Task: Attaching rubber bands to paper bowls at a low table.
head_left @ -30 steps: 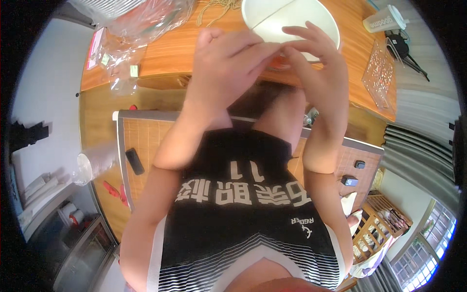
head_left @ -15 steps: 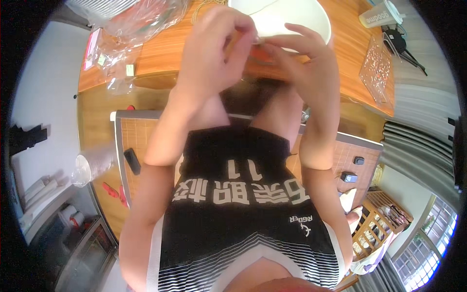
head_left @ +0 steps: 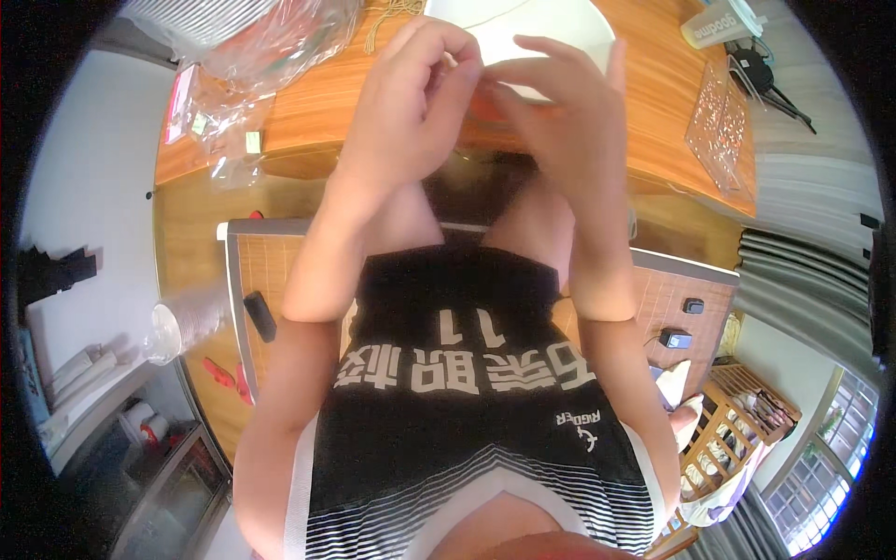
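Above the near edge of the wooden table, my left hand is closed, thumb pressed to curled fingers. My right hand meets it tip to tip, its thumb and forefinger pinched and its other fingers spread; motion blurs it a little. Whatever sits between the fingertips is too small and hidden to name. Just beyond both hands stands a white round container, partly covered by them. Across its inside runs a thin tan cord. Beside the container, at the far edge of the view, lies a small bundle of tan cord.
Clear plastic bags lie on the table at the left. At the right are a clear tray of small bits, a lidded cup and a black object. Behind me is a bamboo-topped bench with a dark phone-like slab.
My right hand has shifted slightly left and turned, its little finger now pointing up. The fingertips of both hands stay together. The whole view has moved slightly.
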Demonstrator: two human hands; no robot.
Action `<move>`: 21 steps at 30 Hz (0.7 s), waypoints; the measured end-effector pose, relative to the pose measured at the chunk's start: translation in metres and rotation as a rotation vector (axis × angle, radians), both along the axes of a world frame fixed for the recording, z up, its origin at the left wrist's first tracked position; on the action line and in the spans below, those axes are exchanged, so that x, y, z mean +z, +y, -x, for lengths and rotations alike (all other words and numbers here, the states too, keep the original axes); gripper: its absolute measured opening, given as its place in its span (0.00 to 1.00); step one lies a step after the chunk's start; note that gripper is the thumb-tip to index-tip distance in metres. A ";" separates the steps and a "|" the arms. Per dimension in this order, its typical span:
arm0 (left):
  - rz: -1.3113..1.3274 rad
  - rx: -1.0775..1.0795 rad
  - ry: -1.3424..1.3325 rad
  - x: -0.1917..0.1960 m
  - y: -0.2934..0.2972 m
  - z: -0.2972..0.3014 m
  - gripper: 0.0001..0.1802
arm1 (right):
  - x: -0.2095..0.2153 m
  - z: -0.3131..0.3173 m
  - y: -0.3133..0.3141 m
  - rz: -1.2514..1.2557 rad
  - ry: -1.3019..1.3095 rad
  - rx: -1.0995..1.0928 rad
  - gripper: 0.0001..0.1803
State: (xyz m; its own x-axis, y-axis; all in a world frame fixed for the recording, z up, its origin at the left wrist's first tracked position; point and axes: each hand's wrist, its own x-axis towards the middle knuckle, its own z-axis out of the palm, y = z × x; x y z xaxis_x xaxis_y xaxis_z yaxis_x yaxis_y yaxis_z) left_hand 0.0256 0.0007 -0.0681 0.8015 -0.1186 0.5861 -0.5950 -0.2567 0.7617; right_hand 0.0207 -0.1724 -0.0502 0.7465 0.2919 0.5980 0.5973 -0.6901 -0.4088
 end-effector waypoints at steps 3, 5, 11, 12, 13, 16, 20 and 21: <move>-0.055 0.040 -0.174 -0.003 0.004 -0.010 0.04 | -0.004 -0.002 -0.004 -0.046 0.020 0.031 0.05; -0.033 0.028 -0.164 -0.007 0.002 -0.009 0.04 | -0.007 -0.002 -0.004 -0.039 0.002 0.038 0.04; -0.300 0.034 -0.181 0.024 0.019 -0.001 0.04 | -0.012 -0.003 -0.009 -0.012 -0.041 0.067 0.04; -0.482 0.070 -0.321 0.038 0.024 0.000 0.04 | -0.012 -0.004 -0.011 -0.019 -0.045 0.074 0.04; -0.686 0.045 -0.227 0.065 0.026 0.005 0.08 | -0.011 -0.004 -0.016 -0.017 -0.050 0.067 0.04; -0.221 -0.348 -0.889 0.022 0.039 -0.058 0.07 | -0.011 -0.006 -0.018 0.020 -0.075 0.103 0.04; -0.802 -0.136 -0.284 0.081 0.032 -0.018 0.04 | -0.022 -0.012 -0.025 -0.015 -0.028 0.116 0.04; -0.689 -0.136 -0.360 0.067 0.033 -0.028 0.05 | -0.022 -0.014 -0.025 -0.030 0.000 0.136 0.05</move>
State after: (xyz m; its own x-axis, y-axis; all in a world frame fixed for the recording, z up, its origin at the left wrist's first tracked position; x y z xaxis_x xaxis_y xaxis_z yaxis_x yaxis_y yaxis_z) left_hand 0.0540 0.0339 -0.0009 0.5289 -0.6326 0.5658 -0.8348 -0.5081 0.2122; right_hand 0.0342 -0.1978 -0.0719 0.7010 0.3725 0.6081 0.6847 -0.5900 -0.4278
